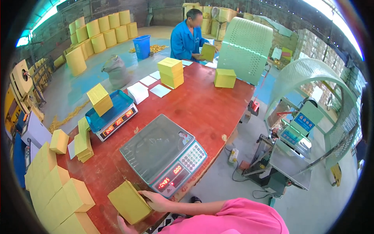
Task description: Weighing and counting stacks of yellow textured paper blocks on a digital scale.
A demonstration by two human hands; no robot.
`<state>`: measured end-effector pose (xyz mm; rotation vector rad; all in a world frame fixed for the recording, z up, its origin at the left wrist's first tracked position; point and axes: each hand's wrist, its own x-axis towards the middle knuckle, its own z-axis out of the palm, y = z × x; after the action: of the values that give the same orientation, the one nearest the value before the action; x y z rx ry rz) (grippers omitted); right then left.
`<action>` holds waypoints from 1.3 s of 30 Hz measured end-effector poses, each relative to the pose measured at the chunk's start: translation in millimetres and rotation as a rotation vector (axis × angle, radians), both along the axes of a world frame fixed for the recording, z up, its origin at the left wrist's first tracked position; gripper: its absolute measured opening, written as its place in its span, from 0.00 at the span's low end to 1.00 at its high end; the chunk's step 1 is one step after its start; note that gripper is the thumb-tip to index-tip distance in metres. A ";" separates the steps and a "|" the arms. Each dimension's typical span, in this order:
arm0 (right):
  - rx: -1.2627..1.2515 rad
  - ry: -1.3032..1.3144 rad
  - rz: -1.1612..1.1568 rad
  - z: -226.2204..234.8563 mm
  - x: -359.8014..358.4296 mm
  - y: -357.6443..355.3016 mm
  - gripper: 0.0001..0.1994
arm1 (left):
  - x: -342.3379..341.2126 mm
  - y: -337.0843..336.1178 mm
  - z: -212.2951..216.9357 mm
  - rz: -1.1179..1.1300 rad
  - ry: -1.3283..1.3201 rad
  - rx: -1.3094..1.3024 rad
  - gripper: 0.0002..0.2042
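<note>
A thick stack of yellow paper [130, 201] rests at the near edge of the red table, between my two hands. My right hand [156, 201] grips its right edge, the fingers partly hidden behind the sheets. Against its lower left side is my left hand [125, 226], closed around the edge and cut off by the picture's border. Just beyond the stack stands a digital scale [154, 146] with a bare grey pan and a lit red display.
More yellow stacks [58, 195] crowd the left edge. A second scale [117, 121] holds a yellow block on its blue tray. Across the red table [194, 101], a person in blue [185, 41] handles yellow paper. A perforated green guard [245, 50] and a machine [296, 132] stand right.
</note>
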<state>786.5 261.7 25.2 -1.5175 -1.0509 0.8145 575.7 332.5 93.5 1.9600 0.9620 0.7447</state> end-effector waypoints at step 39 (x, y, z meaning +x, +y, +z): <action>0.123 0.026 0.091 -8.3 -7.1 -31.7 0.28 | 13.3 -30.1 -102.2 0.297 -0.568 -0.566 0.29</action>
<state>779.3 230.0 16.9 -1.3609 -1.1366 0.8152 589.0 302.5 -8.7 1.0461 0.9751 0.9930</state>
